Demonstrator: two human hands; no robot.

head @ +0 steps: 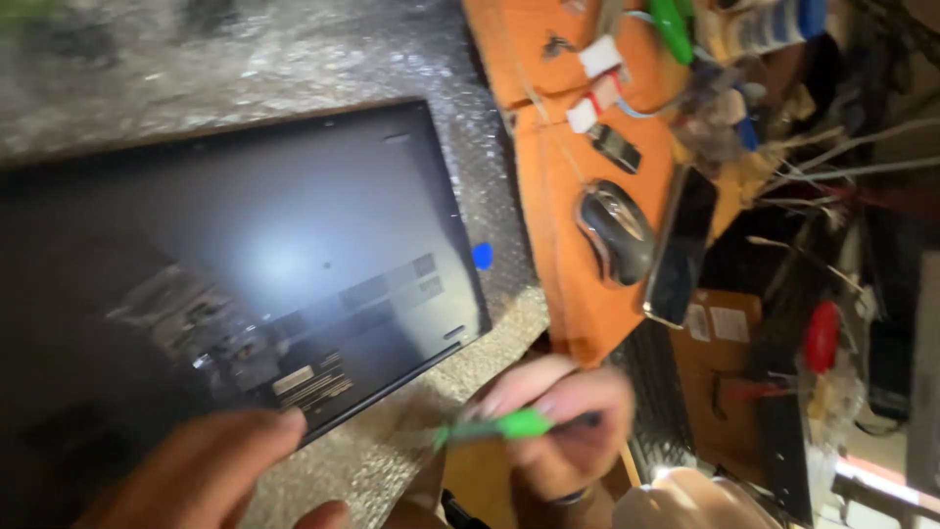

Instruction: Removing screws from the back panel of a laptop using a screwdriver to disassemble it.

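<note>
Nearby, right hand [568, 416] grips green screwdriver [499, 426]; left hand [196, 470], loose, touches laptop [255, 264] beside mouse [617, 230].

- This is a repair workbench in a cluttered electronics workshop.
- A dark laptop [245, 264] lies bottom side up on bubble wrap [294, 59] spread as padding over the bench.
- Beside it an orange mat [568, 284] carries a grey computer mouse [615, 232], a black phone [682, 245] and small white-and-red connectors [599, 73].
- Further right, loose tools crowd the bench: a red-handled tool [821, 336], a green-handled one [672, 29], thin metal rods [842, 171] and tangled wires.
- Cardboard boxes [715, 382] sit among the clutter.
</note>
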